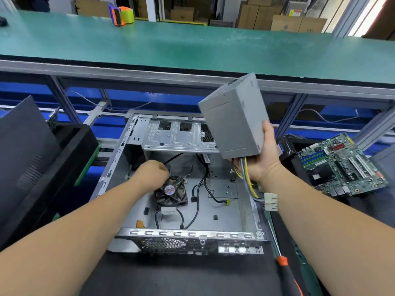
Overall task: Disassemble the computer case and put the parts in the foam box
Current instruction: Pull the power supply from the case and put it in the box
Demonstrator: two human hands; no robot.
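PSU (233,120): your right hand (264,159) grips it, tilted, raised above the case (213,214).
Left hand (152,171): your fingers curl at the fan (171,192) inside the case; grip unclear.

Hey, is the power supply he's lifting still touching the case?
Apart. The head view shows the power supply held by the right hand above the case, with only its cables trailing down.

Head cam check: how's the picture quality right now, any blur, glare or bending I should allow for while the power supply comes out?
Head view: wide-angle bending curves the green bench edge and stretches both forearms; even overhead light, soft shadows inside the case; mild glare on its front rim; the power supply in the right hand is sharp, as are the left hand and fan; background boxes look soft.
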